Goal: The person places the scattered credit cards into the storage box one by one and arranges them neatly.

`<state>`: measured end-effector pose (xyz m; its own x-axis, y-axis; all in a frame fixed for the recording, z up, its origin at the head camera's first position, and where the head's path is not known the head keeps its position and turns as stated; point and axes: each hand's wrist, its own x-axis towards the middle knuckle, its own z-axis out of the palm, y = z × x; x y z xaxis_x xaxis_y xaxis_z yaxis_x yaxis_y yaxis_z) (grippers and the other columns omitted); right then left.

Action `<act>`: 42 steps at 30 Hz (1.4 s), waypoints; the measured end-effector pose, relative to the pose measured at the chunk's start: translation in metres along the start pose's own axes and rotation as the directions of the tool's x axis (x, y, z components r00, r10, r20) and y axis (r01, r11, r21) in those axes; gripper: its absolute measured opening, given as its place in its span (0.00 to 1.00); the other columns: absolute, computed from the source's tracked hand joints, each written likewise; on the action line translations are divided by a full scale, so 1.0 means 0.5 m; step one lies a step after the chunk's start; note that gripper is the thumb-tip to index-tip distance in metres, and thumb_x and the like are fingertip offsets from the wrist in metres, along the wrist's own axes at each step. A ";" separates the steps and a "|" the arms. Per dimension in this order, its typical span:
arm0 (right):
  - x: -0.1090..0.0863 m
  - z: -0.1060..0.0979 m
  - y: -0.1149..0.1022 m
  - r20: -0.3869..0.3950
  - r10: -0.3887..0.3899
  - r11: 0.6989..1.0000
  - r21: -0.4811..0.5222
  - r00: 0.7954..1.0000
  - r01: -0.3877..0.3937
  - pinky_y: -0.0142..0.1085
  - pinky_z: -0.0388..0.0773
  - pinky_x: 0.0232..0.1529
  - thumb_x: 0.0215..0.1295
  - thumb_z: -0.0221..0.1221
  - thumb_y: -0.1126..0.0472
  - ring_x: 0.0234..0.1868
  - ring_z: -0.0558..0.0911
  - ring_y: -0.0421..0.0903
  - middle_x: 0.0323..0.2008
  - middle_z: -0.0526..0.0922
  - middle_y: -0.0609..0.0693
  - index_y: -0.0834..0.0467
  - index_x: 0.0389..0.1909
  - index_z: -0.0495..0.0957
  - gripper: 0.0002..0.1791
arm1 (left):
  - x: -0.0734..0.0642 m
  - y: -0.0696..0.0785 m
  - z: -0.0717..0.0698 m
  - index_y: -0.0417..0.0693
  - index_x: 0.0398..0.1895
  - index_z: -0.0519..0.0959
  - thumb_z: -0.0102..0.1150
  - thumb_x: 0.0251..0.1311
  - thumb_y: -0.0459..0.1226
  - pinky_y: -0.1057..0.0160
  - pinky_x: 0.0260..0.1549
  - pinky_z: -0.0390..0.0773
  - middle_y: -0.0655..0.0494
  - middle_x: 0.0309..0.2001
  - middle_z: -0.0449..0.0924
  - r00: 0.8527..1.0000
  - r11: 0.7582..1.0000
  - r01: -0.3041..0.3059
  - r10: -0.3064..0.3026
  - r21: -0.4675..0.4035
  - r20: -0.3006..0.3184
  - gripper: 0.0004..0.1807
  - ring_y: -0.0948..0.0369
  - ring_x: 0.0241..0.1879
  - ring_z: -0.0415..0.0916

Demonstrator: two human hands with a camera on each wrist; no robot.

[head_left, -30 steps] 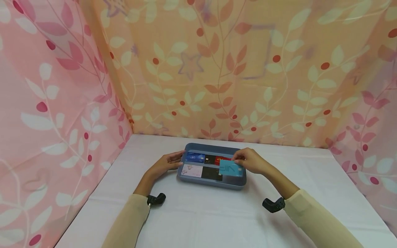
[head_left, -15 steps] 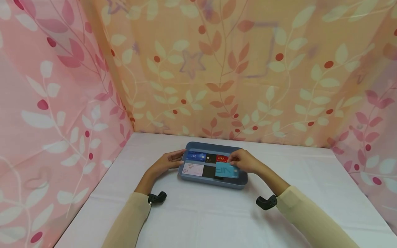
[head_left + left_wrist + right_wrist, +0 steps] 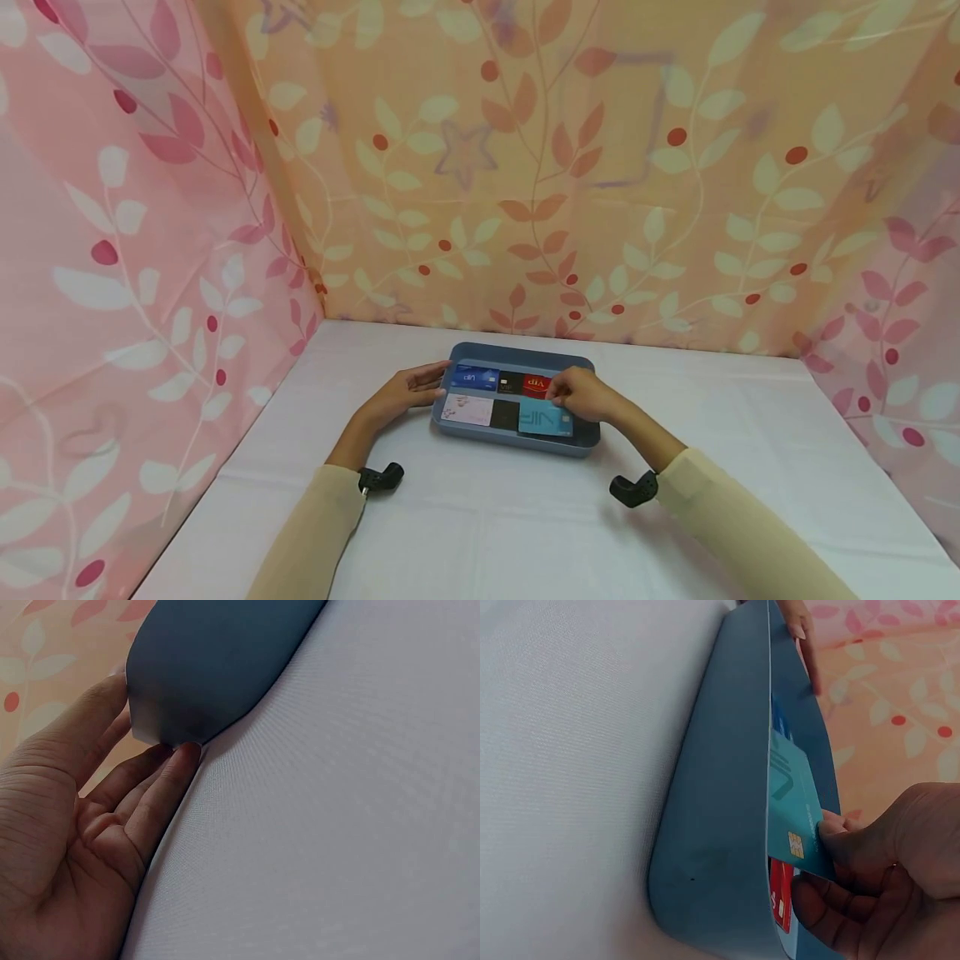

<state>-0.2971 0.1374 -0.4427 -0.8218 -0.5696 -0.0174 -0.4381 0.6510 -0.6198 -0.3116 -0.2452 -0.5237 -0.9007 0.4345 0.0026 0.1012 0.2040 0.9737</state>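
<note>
My right hand (image 3: 588,395) pinches a teal VIP card (image 3: 542,421) by its edge, thumb on top, over the front right part of a blue-grey tray (image 3: 495,442). In the right wrist view the teal card (image 3: 791,796) tilts inside the tray wall, its gold chip facing up. A black card (image 3: 505,414) lies partly under it, beside a pale flowered card (image 3: 467,409). Along the back row are a blue card (image 3: 476,378), a dark card (image 3: 510,382) and a red card (image 3: 536,385). My left hand (image 3: 399,395) touches the tray's left end with extended fingers (image 3: 161,787).
The tray stands on a white-covered table (image 3: 480,525). An orange leaf-patterned curtain (image 3: 525,167) hangs along the back, and pink curtains (image 3: 150,292) close off the sides. Each wrist bears a small black camera (image 3: 633,489).
My right hand has moved the teal card left and down, uncovering more of the red card and covering part of the black card. The left hand stays at the tray's end.
</note>
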 end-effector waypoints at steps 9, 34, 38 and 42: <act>0.005 0.013 0.010 0.018 0.049 0.999 -0.006 0.999 -0.049 0.38 0.80 0.38 0.66 0.59 0.74 0.33 0.75 0.46 0.30 0.83 0.51 0.63 0.34 0.85 0.07 | -0.003 -0.001 0.005 0.63 0.75 0.68 0.68 0.65 0.45 0.54 0.67 0.70 0.59 0.74 0.66 1.000 1.000 0.007 -0.007 0.013 0.000 0.35 0.57 0.73 0.64; 0.011 0.021 0.016 0.011 0.092 0.995 -0.047 0.996 -0.091 0.43 0.84 0.43 0.67 0.61 0.72 0.34 0.76 0.47 0.31 0.84 0.52 0.64 0.35 0.85 0.05 | 0.002 0.002 0.000 0.56 0.76 0.66 0.69 0.64 0.46 0.55 0.67 0.70 0.57 0.74 0.66 1.000 1.000 -0.005 0.005 0.017 0.005 0.38 0.57 0.73 0.64; 0.012 0.022 0.017 0.008 0.086 0.995 -0.053 0.996 -0.085 0.42 0.83 0.43 0.67 0.61 0.72 0.33 0.76 0.47 0.31 0.84 0.51 0.64 0.34 0.85 0.05 | 0.001 0.003 0.000 0.56 0.76 0.66 0.69 0.65 0.46 0.56 0.66 0.70 0.56 0.74 0.66 1.000 1.000 -0.001 0.001 0.014 0.004 0.38 0.57 0.73 0.64; 0.012 0.022 0.016 0.013 0.088 0.994 -0.059 0.996 -0.087 0.43 0.83 0.43 0.67 0.61 0.72 0.34 0.76 0.47 0.31 0.84 0.51 0.64 0.34 0.85 0.05 | 0.000 0.004 0.000 0.56 0.76 0.66 0.68 0.65 0.45 0.55 0.66 0.70 0.56 0.75 0.66 1.000 1.000 -0.002 0.002 0.010 0.005 0.38 0.57 0.73 0.64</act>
<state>-0.3016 0.1338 -0.4566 -0.8523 -0.5166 -0.0824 -0.3854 0.7266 -0.5689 -0.3114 -0.2447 -0.5220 -0.8984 0.4391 0.0035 0.1074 0.2120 0.9714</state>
